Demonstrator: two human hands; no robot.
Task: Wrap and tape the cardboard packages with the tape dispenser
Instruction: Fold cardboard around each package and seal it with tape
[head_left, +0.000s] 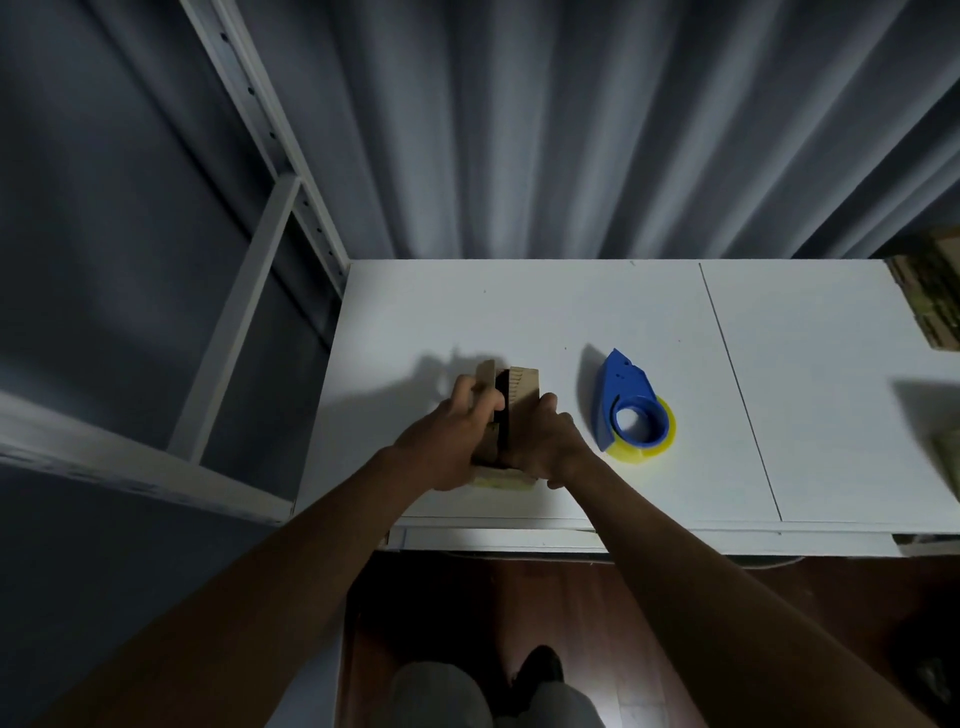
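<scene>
A small brown cardboard package (521, 387) sits on the white table (810, 364) near its front left. Its two top flaps stand apart, with a dark gap between them. My left hand (457, 441) presses on the left flap. My right hand (540, 441) holds the right flap and side. A strip of yellowish tape shows on the package's near end. The blue tape dispenser (626, 402) with a yellow roll lies on the table to the right of the package, untouched by either hand.
A stack of flat cardboard (930, 291) lies at the table's far right edge, and another blurred piece (948, 457) is at the right border. A white metal shelf frame (249, 291) stands to the left. Grey curtains hang behind the table.
</scene>
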